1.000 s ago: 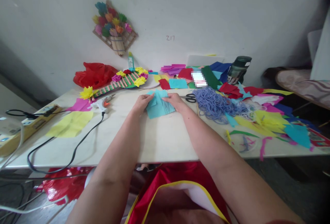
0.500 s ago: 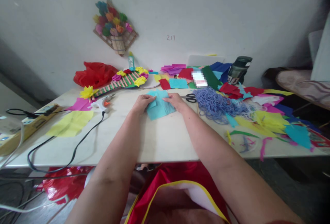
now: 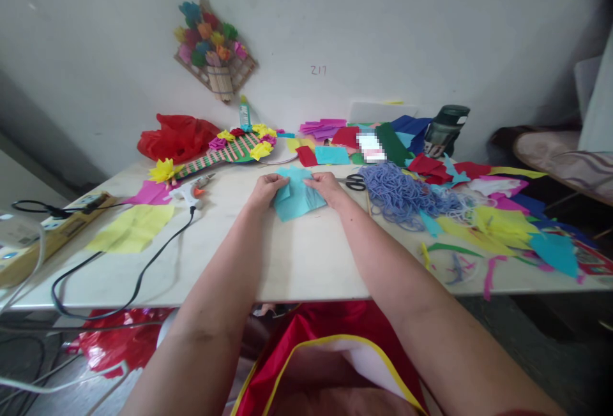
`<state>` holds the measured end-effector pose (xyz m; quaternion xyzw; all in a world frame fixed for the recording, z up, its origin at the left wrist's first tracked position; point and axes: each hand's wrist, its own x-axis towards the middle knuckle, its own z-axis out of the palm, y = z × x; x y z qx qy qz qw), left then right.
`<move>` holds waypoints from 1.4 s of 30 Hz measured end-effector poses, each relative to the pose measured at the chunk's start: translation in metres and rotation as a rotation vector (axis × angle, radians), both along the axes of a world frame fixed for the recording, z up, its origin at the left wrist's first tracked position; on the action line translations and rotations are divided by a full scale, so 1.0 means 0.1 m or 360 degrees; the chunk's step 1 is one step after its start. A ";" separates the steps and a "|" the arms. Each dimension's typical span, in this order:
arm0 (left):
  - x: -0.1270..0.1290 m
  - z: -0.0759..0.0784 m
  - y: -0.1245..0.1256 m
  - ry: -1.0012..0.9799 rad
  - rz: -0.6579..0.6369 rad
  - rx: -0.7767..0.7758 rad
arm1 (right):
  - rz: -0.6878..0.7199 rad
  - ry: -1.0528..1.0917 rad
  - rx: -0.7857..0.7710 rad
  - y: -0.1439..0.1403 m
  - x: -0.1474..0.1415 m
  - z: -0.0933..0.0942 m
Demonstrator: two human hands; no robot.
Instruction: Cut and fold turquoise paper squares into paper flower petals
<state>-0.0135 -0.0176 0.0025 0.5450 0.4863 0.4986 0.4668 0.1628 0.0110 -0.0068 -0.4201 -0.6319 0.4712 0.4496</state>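
A light blue sheet of crepe paper [image 3: 299, 198] is held between my two hands just over the table. My left hand [image 3: 267, 190] pinches its left side, where a small corner flap is folded over. On the opposite side, my right hand [image 3: 326, 187] grips the paper's upper right edge between thumb and fingers. Just beyond the right hand lie scissors with black handles [image 3: 355, 182], their blades partly hidden behind it. Left of my hands rests a white glue gun [image 3: 188, 194] with a black cord.
Blue yarn [image 3: 395, 196] and paper scraps [image 3: 502, 226] cover the table's right side. A flower-trimmed striped craft [image 3: 234, 151] lies at the back. A yellow paper sheet [image 3: 131, 229] and a power strip [image 3: 57, 237] are at left. A dark bottle [image 3: 445, 132] stands at back right.
Both hands keep their hold on the light blue crepe paper. The sheet's lower edge has shifted very slightly; otherwise the scene looks the same.
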 end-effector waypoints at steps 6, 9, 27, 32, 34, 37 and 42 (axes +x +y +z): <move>0.01 0.00 0.01 0.0031 0.0081 0.0014 | 0.0045 0.0209 -0.0007 -0.03 -0.01 0.03; 0.01 0.00 0.02 0.0032 0.0104 0.0043 | 0.0096 0.0264 0.0004 -0.04 -0.02 0.03; 0.06 0.03 -0.01 -0.0059 0.0146 0.0064 | 0.0145 -0.0116 0.0448 -0.03 -0.02 0.05; 0.05 0.03 0.01 -0.0086 0.0133 0.0033 | 0.0182 -0.0181 0.0635 0.02 -0.02 0.03; 0.05 0.02 0.01 -0.0106 0.0118 0.0026 | 0.0180 -0.0207 0.0667 0.04 -0.02 0.02; 0.04 0.00 0.03 -0.0154 0.0083 0.0006 | 0.0172 -0.0240 0.0696 0.06 -0.03 0.01; 0.04 -0.03 0.07 -0.0295 0.0094 -0.0014 | 0.0172 -0.0273 0.0745 0.09 -0.03 -0.01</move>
